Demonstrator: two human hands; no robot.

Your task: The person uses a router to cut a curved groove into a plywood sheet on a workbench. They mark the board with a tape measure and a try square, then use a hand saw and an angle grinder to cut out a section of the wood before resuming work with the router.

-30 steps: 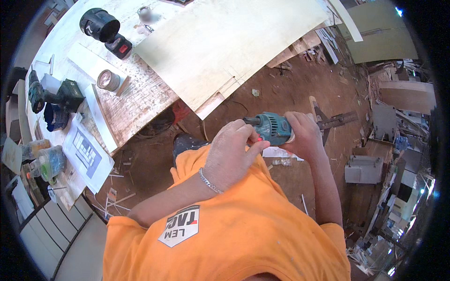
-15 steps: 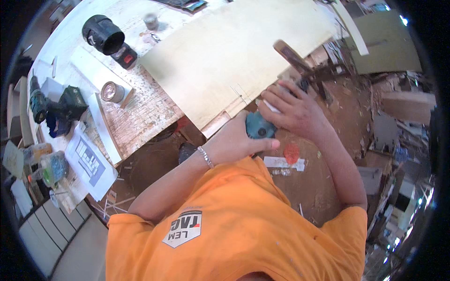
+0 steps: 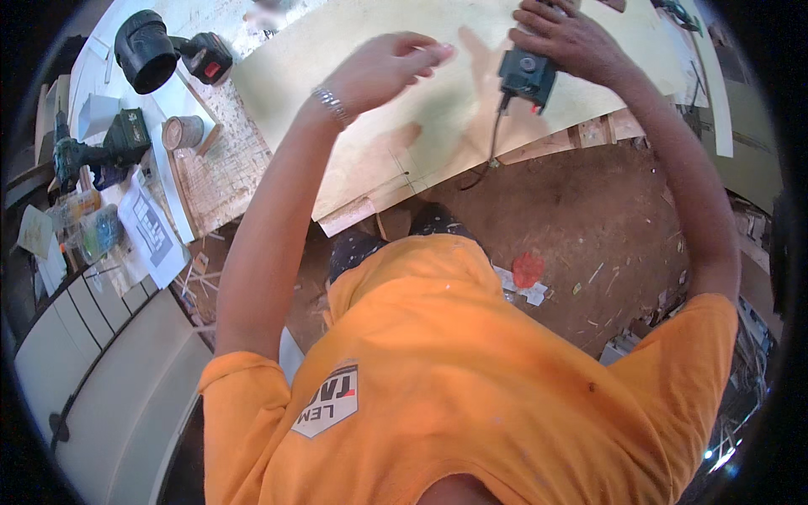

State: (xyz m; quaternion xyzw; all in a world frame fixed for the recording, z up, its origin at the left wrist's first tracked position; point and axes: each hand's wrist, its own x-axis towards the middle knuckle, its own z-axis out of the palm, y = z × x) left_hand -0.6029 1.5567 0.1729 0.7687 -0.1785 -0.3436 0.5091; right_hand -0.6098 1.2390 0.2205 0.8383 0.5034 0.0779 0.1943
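My right hand [image 3: 576,42] is wrapped round a dark green corded power tool [image 3: 526,77], held over the right part of a large pale wooden board [image 3: 337,50]. I cannot make out its exact kind; my fingers cover its far end. Its black cord [image 3: 497,135] runs down past the board's near edge. Over the board's left half, my left hand [image 3: 379,71] is raised with nothing in it, thumb stretched out and fingers loosely bent. Thin dark marks [image 3: 406,175] show on the board near its front edge.
On the worktable at left are a black cylindrical tool [image 3: 145,52] with a battery [image 3: 207,59], a cordless drill [image 3: 97,151], a can [image 3: 183,132] and a printed drawing [image 3: 151,231]. A red round thing [image 3: 528,269] lies on the littered floor.
Both hands have moved from the board's near edge, up and away from me. My left hand has come off the tool and gone left; my right hand has carried the tool over the board.
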